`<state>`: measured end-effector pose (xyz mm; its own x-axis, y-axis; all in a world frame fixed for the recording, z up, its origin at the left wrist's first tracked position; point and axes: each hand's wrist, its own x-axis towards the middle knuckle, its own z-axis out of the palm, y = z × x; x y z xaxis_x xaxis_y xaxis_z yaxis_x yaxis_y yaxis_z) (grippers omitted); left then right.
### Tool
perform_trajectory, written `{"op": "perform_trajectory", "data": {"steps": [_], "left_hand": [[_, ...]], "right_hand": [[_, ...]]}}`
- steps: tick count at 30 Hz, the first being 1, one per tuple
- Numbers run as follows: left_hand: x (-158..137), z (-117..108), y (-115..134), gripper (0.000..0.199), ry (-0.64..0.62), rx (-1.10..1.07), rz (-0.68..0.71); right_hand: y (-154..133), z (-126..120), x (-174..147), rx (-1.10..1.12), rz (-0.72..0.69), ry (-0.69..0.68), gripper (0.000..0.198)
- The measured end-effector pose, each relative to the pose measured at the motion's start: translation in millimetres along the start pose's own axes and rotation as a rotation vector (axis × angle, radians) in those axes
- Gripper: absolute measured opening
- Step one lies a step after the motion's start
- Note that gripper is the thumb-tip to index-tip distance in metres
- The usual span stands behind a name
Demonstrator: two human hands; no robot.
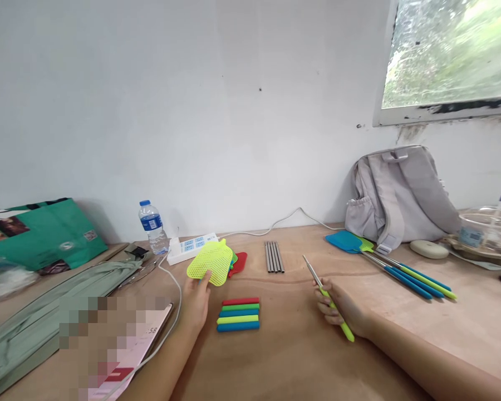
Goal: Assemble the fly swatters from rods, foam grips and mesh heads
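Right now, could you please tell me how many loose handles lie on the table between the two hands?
5, side by side, nearer the left hand; from far to near: red handle, green handle, far blue handle, yellow handle, near blue handle. None seems hidden.

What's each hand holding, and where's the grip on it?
Left hand: the yellow-green mesh swatter head, pinched at its near edge. Right hand: a metal rod with a yellow-green handle, gripped by the handle's half nearest the rod.

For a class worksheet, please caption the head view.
Left grip holds a yellow swatter head; right grip, a rod with a yellow handle.
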<state>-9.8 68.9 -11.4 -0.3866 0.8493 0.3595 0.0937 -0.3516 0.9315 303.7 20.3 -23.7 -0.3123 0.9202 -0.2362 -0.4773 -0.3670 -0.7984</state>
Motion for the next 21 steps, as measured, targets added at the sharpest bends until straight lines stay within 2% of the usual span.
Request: {"op": "perform_trajectory", "data": {"steps": [2,4,6,9,11,14,21], "left_hand": [[-8,6,9,0.023,0.023,-0.292,-0.194],[-14,11,19,0.022,0.031,-0.481,-0.346],[-17,13,26,0.021,0.011,-0.522,-0.404],[-19,13,30,0.021,-0.042,-0.516,-0.434],[-19,12,29,0.023,-0.075,-0.507,-0.447],[-20,11,26,0.028,-0.149,-0.512,-0.458],[-25,11,26,0.034,-0.266,-0.463,-0.447]], "right_hand": [[5,5,-4,-0.177,-0.063,0.0,0.021],[8,9,-8,-0.415,-0.11,-0.01,0.031],[8,13,-13,-0.704,-0.215,-0.056,0.034],[3,15,-20,-1.098,-0.526,-0.148,0.03],[2,13,-23,-1.254,-0.679,-0.202,0.028],[4,8,-22,-1.34,-0.75,-0.2,0.027],[8,6,-18,-1.24,-0.825,-0.002,0.025]]}}
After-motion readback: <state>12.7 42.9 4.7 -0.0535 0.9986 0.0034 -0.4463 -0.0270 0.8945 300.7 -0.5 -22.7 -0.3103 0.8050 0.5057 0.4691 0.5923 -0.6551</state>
